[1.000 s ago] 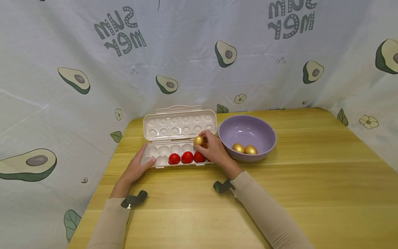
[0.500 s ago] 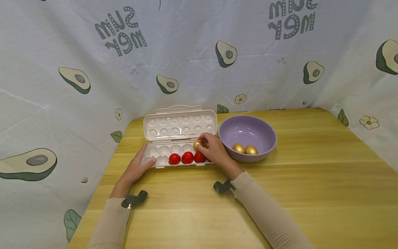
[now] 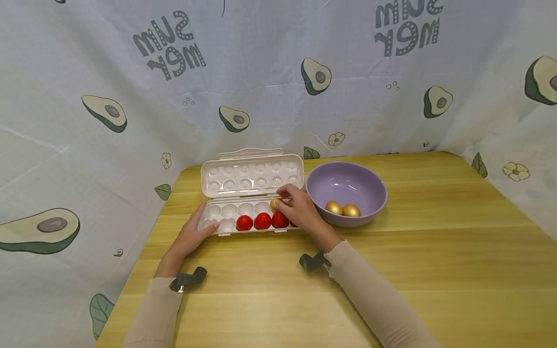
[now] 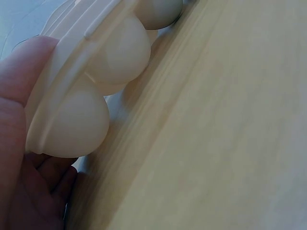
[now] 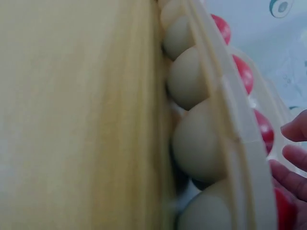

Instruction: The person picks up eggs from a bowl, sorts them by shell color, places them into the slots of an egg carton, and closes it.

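Observation:
My left hand grips the left end of an open white plastic egg carton. Its thumb lies along the rim in the left wrist view, with fingers beneath. Over the carton's right part, my right hand has its thumb and fingertips slightly parted about a gold egg, which sits low in a back-row cup. Another gold egg lies mostly hidden behind that hand. Several red eggs fill front-row cups. In the right wrist view, parted fingers show beside the red eggs, and no gold egg shows.
A purple bowl holding two gold eggs stands just right of the carton. The carton's lid leans back, open, toward the patterned curtain. Bare wooden tabletop shows between the forearms.
The gold egg at my right hand has gone down into its back-row cup, and that hand's fingers have now parted from it a little. My left hand stays on the carton.

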The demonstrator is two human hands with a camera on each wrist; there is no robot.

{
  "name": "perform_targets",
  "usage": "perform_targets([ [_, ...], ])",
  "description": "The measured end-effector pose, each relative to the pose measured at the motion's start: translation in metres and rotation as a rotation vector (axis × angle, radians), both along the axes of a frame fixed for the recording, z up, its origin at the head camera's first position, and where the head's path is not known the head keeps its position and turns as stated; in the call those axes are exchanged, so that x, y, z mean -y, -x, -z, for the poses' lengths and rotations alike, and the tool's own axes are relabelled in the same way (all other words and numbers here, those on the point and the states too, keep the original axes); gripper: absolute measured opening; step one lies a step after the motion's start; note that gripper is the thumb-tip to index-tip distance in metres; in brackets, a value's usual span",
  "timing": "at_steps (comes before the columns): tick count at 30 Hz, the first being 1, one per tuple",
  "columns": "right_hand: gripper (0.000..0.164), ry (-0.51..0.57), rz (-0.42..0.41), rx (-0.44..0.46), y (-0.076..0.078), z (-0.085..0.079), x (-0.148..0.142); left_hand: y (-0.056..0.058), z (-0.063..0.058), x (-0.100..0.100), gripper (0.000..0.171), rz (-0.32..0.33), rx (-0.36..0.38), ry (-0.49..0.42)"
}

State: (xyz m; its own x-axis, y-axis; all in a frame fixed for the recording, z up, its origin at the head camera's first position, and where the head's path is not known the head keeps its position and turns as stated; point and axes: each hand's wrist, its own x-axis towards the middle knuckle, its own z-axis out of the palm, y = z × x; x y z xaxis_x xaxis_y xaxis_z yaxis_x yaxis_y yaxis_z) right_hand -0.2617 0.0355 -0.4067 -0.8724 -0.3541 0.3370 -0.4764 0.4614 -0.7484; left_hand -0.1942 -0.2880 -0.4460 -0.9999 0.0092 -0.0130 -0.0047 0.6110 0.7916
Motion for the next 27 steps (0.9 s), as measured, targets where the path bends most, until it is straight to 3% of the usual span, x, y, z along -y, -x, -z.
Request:
perform_targets([
  [11, 0.031, 0.092, -0.095, 0.101, -0.007, -0.028, -0.022, -0.001, -0.001, -0.003, 0.09, 0.014, -0.012, -0.008],
  [20, 0.035, 0.116, -0.034, 0.132, -0.002, -0.045, -0.055, -0.002, -0.001, -0.002, 0.09, 0.005, 0.005, -0.005],
  [27, 0.035, 0.114, 0.015, 0.124, 0.006, -0.045, -0.087, -0.002, -0.002, -0.002, 0.091, 0.014, -0.011, -0.01],
])
